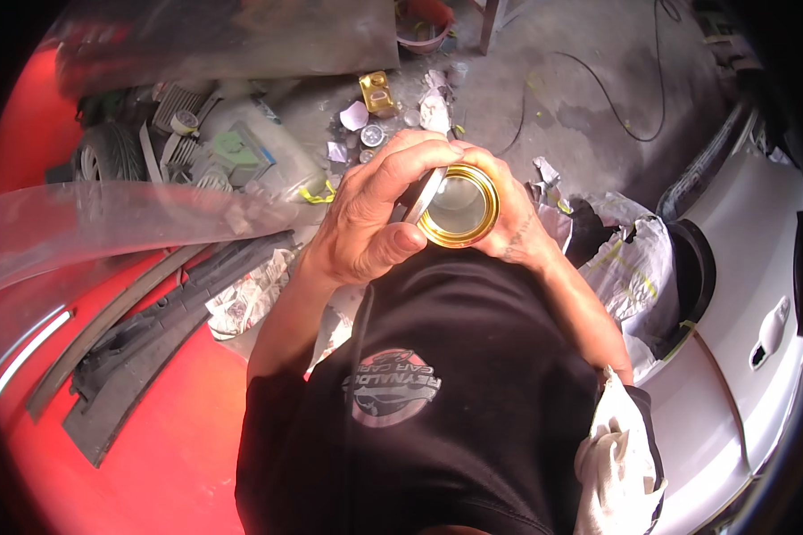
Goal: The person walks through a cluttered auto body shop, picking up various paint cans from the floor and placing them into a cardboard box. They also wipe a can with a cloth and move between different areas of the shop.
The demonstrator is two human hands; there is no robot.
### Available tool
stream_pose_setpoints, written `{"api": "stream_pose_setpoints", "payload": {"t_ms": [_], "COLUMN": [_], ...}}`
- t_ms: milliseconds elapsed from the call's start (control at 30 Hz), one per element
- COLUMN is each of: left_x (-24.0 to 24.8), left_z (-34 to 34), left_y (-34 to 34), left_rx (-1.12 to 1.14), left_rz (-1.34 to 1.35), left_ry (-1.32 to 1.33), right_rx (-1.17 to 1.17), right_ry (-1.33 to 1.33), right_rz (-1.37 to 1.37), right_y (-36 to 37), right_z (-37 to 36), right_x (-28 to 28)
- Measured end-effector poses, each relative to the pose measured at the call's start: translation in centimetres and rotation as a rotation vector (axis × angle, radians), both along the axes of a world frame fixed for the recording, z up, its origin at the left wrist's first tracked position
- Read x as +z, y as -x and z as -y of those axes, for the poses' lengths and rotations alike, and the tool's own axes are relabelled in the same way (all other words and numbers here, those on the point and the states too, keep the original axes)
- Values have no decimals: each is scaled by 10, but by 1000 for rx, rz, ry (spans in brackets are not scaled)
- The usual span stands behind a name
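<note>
A round metal can [459, 239] with a shiny gold rim is held up in front of my chest. Its mouth faces me, and the inside looks pale grey; I cannot tell how much it contains. My right hand [516, 214] wraps around the can's right side, its fingers mostly hidden behind it. At the can's left edge, a round lid [426, 196] stands tilted, seen nearly edge-on. My left hand [361, 209] grips this lid, fingers over the top and thumb below. The lid is against or very close to the rim.
A red car panel [178, 401] with dark trim strips [143, 392] lies at the left. On the right stands a silver car body [732, 267], with crumpled masking paper [633, 267] beside it. A gold tin [378, 94], cups and scraps litter the floor ahead. A cable [598, 94] crosses the concrete.
</note>
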State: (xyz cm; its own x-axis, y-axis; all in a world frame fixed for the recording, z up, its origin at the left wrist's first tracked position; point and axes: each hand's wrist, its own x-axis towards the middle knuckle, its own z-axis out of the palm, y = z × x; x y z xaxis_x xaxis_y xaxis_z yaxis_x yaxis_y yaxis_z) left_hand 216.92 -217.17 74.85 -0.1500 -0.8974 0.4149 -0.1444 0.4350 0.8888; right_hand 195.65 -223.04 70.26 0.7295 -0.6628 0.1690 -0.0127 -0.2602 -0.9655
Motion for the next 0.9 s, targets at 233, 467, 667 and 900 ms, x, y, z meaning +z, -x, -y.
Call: {"api": "stream_pose_setpoints", "payload": {"t_ms": [233, 467, 667, 900], "left_x": [14, 72, 96, 98], "left_z": [-9, -7, -18, -10], "left_y": [1, 24, 10, 21], "left_rx": [37, 91, 81, 191], "left_rz": [-158, -211, 196, 621], "left_ry": [-101, 292, 387, 196], "right_rx": [-34, -16, -69, -44], "right_ry": [101, 392, 599, 297], "right_rz": [50, 206, 318, 141], "right_y": [-7, -9, -13, 0], "right_z": [6, 12, 10, 0], "right_x": [12, 74, 94, 72]}}
